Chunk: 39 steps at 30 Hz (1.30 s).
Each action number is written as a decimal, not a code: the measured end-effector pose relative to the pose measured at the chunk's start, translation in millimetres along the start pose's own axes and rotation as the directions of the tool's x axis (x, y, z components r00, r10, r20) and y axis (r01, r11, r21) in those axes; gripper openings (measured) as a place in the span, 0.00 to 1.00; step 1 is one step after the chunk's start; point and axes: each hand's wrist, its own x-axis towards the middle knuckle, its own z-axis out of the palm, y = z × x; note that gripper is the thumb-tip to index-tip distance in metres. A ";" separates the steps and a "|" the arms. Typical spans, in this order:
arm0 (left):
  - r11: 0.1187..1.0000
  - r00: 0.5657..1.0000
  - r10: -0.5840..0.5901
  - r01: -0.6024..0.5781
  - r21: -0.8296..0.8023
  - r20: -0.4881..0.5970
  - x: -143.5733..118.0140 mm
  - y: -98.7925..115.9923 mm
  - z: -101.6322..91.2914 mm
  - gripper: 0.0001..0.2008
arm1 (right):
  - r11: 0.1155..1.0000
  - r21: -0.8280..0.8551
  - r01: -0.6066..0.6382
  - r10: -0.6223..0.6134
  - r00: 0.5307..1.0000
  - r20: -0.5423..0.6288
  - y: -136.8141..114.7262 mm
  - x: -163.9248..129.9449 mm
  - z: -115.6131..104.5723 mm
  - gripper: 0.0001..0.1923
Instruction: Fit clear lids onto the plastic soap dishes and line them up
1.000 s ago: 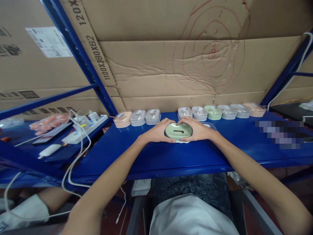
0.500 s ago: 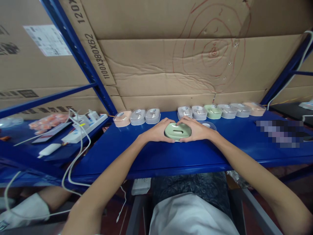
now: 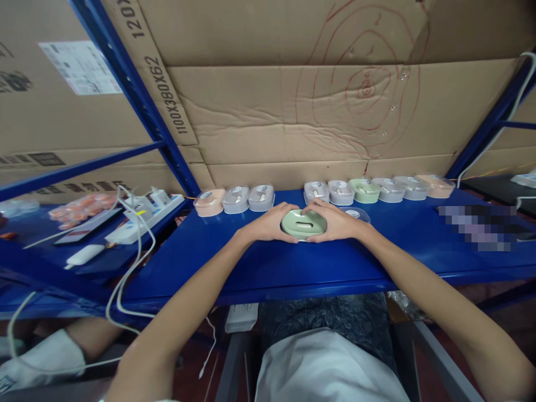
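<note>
In the head view, a pale green oval plastic box (image 3: 304, 215), shaped like a soap dish with a long slot in its middle, is held low over the blue shelf. My left hand (image 3: 274, 221) wraps its left end, fingers at the far edge and thumb at the near edge. The right end is gripped the same way by my right hand (image 3: 334, 220). Just beyond the right hand lies a clear lid (image 3: 363, 214) with a round sticker, partly hidden by that hand.
Along the back of the blue shelf (image 3: 268, 273) stand clear-lidded boxes in two groups: a peach box (image 3: 209, 202) and two grey ones left, several right, including a green box (image 3: 365, 190). A power strip (image 3: 129, 229) and white cables (image 3: 140, 245) lie left. Cardboard (image 3: 268, 111) closes the back.
</note>
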 end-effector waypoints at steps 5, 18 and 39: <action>1.000 1.000 -0.010 0.010 0.003 -0.030 0.4 -0.4 3.1 0.46 | 1.000 -0.020 -0.016 0.017 1.000 0.022 -1.0 0.2 -0.8 0.38; 1.000 0.998 -0.030 0.030 -0.004 0.063 -1.9 3.3 -1.5 0.43 | 0.999 -0.008 -0.037 0.038 0.999 0.027 2.0 0.5 -24.1 0.35; 0.998 0.999 -0.050 0.050 0.024 0.000 -0.5 9.6 8.1 0.41 | 0.884 -0.152 -0.443 0.452 0.891 0.032 46.2 -36.9 -83.9 0.34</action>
